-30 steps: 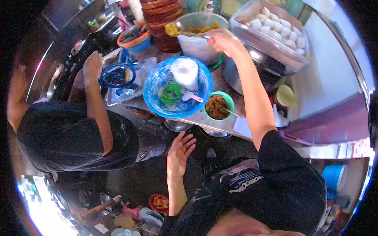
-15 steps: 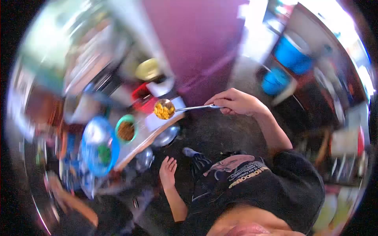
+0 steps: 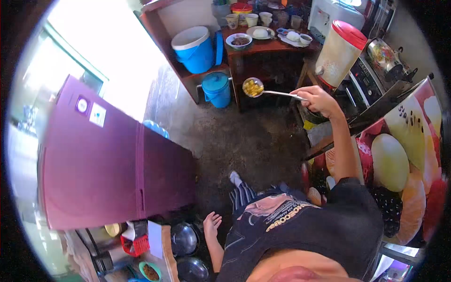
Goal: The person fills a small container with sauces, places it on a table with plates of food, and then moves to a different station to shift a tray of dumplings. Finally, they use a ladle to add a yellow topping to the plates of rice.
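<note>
My right hand [image 3: 317, 101] is closed around the handle end of a metal ladle [image 3: 279, 93], held out in front of me at chest height. In the ladle's round bowl lie yellow pieces of food [image 3: 253, 88], too small to name. Hanging low at my side, my left hand [image 3: 213, 223] has its fingers apart and holds nothing. Beyond the ladle stands a wooden table [image 3: 263, 54] bearing a bowl of dark food [image 3: 239, 41], a plate with white rice [image 3: 260, 33] and several cups.
A purple fridge [image 3: 98, 164] stands at left. Blue buckets [image 3: 217, 89] sit by the table. At right are a red-lidded drink jug [image 3: 340, 51], a stove [image 3: 369, 77] and a fruit-print surface [image 3: 394, 164]. A counter [image 3: 167, 249] with hanging pans [image 3: 184, 238] is at lower left.
I have turned right, away from the counter with the food bowls, toward the table with plates. The ladle has come along in my right hand, still loaded.
</note>
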`<state>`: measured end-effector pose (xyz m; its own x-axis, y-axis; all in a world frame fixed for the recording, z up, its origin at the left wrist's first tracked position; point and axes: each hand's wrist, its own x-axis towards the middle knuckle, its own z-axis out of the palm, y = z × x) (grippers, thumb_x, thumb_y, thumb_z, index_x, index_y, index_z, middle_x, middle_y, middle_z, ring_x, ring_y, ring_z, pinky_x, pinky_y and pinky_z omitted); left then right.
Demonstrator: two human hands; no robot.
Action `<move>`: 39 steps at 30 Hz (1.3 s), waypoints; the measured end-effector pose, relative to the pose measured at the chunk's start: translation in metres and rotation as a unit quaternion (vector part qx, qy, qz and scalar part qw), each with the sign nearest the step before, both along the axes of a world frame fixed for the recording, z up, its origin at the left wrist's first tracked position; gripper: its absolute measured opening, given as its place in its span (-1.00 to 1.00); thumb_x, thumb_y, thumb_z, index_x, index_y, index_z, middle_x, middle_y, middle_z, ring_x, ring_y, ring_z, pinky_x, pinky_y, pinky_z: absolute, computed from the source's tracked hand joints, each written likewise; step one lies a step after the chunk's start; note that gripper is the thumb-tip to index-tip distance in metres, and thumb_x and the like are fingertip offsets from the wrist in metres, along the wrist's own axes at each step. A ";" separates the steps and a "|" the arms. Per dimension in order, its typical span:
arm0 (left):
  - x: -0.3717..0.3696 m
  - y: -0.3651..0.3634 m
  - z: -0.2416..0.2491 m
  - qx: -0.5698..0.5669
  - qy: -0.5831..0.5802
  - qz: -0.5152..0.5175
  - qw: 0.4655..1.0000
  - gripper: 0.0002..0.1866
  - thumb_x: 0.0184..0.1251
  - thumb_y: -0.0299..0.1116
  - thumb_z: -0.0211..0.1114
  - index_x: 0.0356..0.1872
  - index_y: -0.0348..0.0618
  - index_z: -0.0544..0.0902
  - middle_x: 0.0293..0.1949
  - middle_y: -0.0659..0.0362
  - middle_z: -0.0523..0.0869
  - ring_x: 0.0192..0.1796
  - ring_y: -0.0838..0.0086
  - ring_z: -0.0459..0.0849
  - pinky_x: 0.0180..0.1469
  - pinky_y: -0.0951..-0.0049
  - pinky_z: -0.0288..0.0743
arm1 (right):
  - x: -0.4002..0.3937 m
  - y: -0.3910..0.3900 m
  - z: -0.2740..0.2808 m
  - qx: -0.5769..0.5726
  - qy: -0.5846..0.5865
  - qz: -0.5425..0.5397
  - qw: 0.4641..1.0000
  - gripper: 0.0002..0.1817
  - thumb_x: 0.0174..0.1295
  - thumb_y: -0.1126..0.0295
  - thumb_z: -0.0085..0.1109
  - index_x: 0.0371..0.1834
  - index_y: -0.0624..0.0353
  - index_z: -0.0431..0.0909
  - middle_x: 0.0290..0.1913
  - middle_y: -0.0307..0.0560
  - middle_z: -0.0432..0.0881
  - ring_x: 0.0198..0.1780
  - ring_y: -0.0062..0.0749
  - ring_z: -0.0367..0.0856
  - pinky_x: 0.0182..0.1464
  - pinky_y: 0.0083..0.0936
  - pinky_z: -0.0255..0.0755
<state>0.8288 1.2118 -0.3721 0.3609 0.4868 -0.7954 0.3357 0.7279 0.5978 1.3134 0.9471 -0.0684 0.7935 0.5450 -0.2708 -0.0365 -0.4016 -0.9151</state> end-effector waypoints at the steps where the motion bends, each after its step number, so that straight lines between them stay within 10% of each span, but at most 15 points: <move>1: 0.019 0.009 -0.002 0.000 0.032 -0.022 0.999 -0.60 0.22 -0.21 0.10 -0.01 -0.27 0.45 -0.13 -0.08 0.56 -0.16 0.20 0.61 -0.15 0.35 0.51 | 0.019 -0.012 -0.002 0.000 0.000 -0.028 1.000 -0.72 0.27 0.32 -0.06 -0.09 0.21 0.56 -0.61 -0.38 0.36 -0.66 -0.80 0.18 -0.71 -0.80 0.04; 12: 0.263 0.171 -0.003 0.067 0.071 -0.130 0.987 -0.63 0.27 -0.22 0.03 0.00 -0.24 0.45 -0.16 -0.01 0.58 -0.20 0.27 0.60 -0.19 0.36 0.51 | 0.287 0.067 -0.047 -0.002 -0.044 -0.187 0.981 -0.70 0.18 0.21 0.11 -0.18 0.22 0.54 -0.60 -0.37 0.32 -0.68 -0.80 0.14 -0.71 -0.78 -0.05; 20: 0.440 0.215 0.041 0.113 -0.012 -0.270 0.956 -0.66 0.36 -0.27 -0.03 0.05 -0.22 0.45 -0.19 0.08 0.58 -0.19 0.41 0.61 -0.21 0.50 0.51 | 0.484 0.130 -0.103 -0.010 -0.116 -0.223 0.968 -0.69 0.18 0.19 0.04 -0.61 0.16 0.46 -0.70 -0.39 0.30 -0.71 -0.76 0.16 -0.72 -0.71 -0.05; 22: 0.462 0.218 0.044 0.114 -0.009 -0.264 0.958 -0.67 0.36 -0.29 -0.05 0.05 -0.21 0.44 -0.19 0.08 0.58 -0.20 0.42 0.61 -0.22 0.51 0.50 | 0.545 0.148 -0.141 -0.094 -0.196 -0.251 0.943 -0.75 0.16 0.18 0.06 -0.48 0.11 0.58 -0.68 -0.34 0.46 -0.67 -0.70 0.31 -0.66 -0.63 0.11; 24: 0.467 0.215 0.040 0.107 0.012 -0.248 0.963 -0.67 0.36 -0.31 -0.06 0.06 -0.21 0.44 -0.19 0.08 0.58 -0.20 0.43 0.61 -0.23 0.52 0.50 | 0.555 0.171 -0.140 -0.130 -0.289 -0.274 0.908 -0.75 0.11 0.23 0.07 -0.44 0.17 0.64 -0.41 0.04 0.64 -0.33 -0.17 0.62 -0.29 -0.32 0.42; 27: 0.476 0.203 0.028 0.078 0.059 -0.217 0.971 -0.67 0.35 -0.33 -0.08 0.05 -0.22 0.44 -0.18 0.07 0.58 -0.21 0.41 0.61 -0.24 0.52 0.51 | 0.596 0.180 -0.173 -0.124 -0.376 -0.249 0.884 -0.77 0.12 0.22 0.04 -0.34 0.07 0.64 -0.33 0.15 0.61 -0.16 0.02 0.57 -0.16 -0.20 0.42; 39: 0.559 0.197 0.020 0.048 0.067 -0.221 0.972 -0.69 0.34 -0.32 -0.04 0.03 -0.21 0.46 -0.18 0.07 0.58 -0.18 0.37 0.61 -0.17 0.44 0.51 | 0.576 0.191 -0.185 -0.240 -0.456 -0.189 0.836 -0.72 0.23 0.28 -0.07 0.01 -0.10 0.46 -0.24 0.10 0.57 -0.28 0.09 0.55 -0.28 -0.09 0.42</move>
<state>1.3882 1.4091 -0.3522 0.4475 0.3815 -0.8088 0.6831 0.4379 0.5845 1.8894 1.1384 -0.2534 0.8808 0.2105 0.4242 0.3802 -0.8482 -0.3686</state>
